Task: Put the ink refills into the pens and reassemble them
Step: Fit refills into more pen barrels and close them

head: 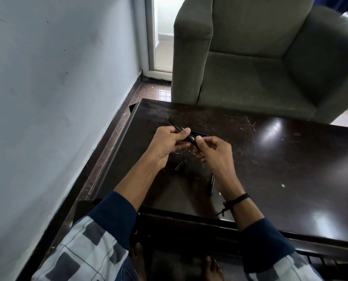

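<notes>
Hands meet above the near-left part of a dark, glossy table (280, 159) as a person in a checked shirt with navy cuffs works on a black pen (191, 139). The left hand (167, 145) curls its fingers and thumb round the middle of the barrel, while the right hand (215, 157) pinches the nearer end between thumb and fingertips; the far end juts up and left past the left hand's knuckles. White print runs along the barrel just beyond the left thumb, but it is too small to read with certainty. A second pen (212, 184) lies on the table, partly hidden under the right wrist, with similar white lettering that is also illegible. A short black cap (181, 165) lies tilted on the table between the forearms, and another black piece (200, 133) lies just behind the hands; what it is cannot be told. A black thread band (240, 199) circles the right wrist. The scratched tabletop stretches open to the right and toward the far edge, where a grey-green armchair (260, 67) stands close against it. On the left, only a narrow strip of polished floor (116, 126) separates the table edge from a pale wall (57, 78). A white-framed glass door (161, 33) stands in the corner beyond.
</notes>
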